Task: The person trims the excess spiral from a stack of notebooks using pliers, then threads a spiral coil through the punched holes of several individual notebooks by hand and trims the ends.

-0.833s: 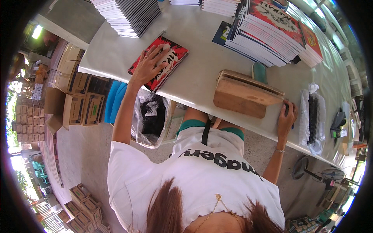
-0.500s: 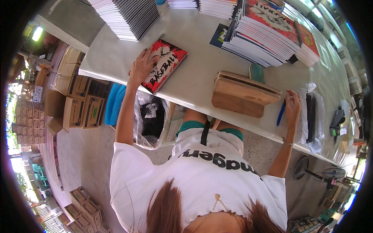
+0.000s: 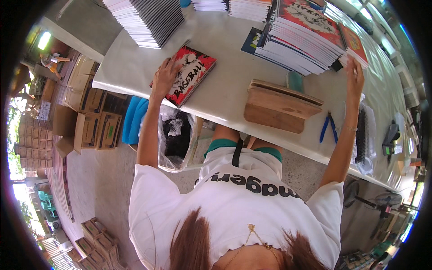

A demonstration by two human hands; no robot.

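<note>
My left hand point(image 3: 164, 76) lies flat, fingers spread, on the near left edge of a red spiral notebook point(image 3: 193, 74) with a cartoon cover, at the left end of the white table point(image 3: 229, 49). Stretched far to the right, my right hand point(image 3: 355, 74) has its fingers apart and touches the corner of a tall stack of notebooks point(image 3: 306, 40); it holds nothing. Blue-handled pliers point(image 3: 328, 127) lie on the table just below that arm. A wooden block point(image 3: 281, 105) sits at the table's front edge, between my arms.
A leaning stack of dark-edged notebooks point(image 3: 144, 20) stands at the back left. Under the table hang a clear plastic bag point(image 3: 173, 135) and something blue point(image 3: 134, 119). Cardboard boxes point(image 3: 92, 117) line the floor on the left. Black binding coils point(image 3: 362, 135) lie far right, a fan point(image 3: 382, 202) below.
My right hand has let go of the blue pliers, which now lie on the table, and has risen to the notebook stack. My left hand stays on the red notebook.
</note>
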